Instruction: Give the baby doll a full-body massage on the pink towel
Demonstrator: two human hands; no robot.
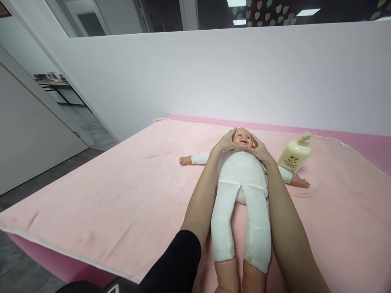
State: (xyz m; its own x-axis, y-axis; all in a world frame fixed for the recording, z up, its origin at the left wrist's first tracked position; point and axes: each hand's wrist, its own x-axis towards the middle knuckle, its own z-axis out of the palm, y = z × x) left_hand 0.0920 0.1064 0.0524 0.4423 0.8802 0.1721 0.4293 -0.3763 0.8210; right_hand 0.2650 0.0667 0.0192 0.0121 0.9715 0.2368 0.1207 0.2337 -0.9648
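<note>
A baby doll (242, 169) with a white cloth body lies on its back, its head toward the wall and its legs toward me. My left hand (226, 142) cups one side of the doll's head, the thumb by its chin. On the other side of the head, my right hand (259, 149) is curved the same way, and the two thumbs nearly meet under the doll's mouth. My fingertips are partly hidden beside the head. The doll's arms stretch out to both sides.
A pale yellow pump bottle (293, 155) stands just right of the doll, behind its outstretched arm. Beneath everything spreads a pink blanket (122, 195) over a pink padded surface. A white wall (214, 77) rises at the far edge, and a door (30, 130) is at left.
</note>
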